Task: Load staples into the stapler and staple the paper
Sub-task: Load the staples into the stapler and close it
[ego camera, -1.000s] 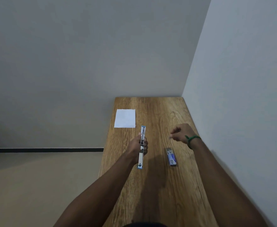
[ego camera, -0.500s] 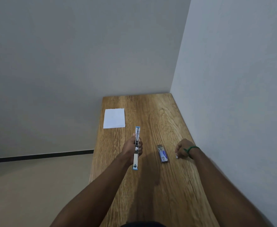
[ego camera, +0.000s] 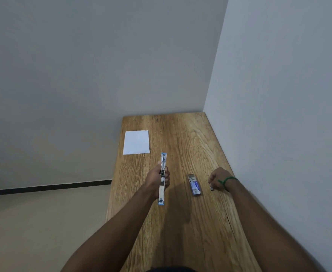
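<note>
Left hand [ego camera: 157, 180] grip clamps opened stapler [ego camera: 162, 178]; right hand [ego camera: 218, 179] pinches staple strip [ego camera: 211, 188] beside open staple box [ego camera: 195, 185].

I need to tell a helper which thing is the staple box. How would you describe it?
On the wooden table, look between the two hands. The staple box lies flat there, nearer the right hand. It is short, with a blue label, unlike the long stapler.

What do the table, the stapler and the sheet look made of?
Table: wood or wood-look laminate, matte, with visible grain and dark cracks. Stapler, held in the left hand: looks like shiny metal with blue plastic ends. Sheet: plain white paper, lying flat.
</note>
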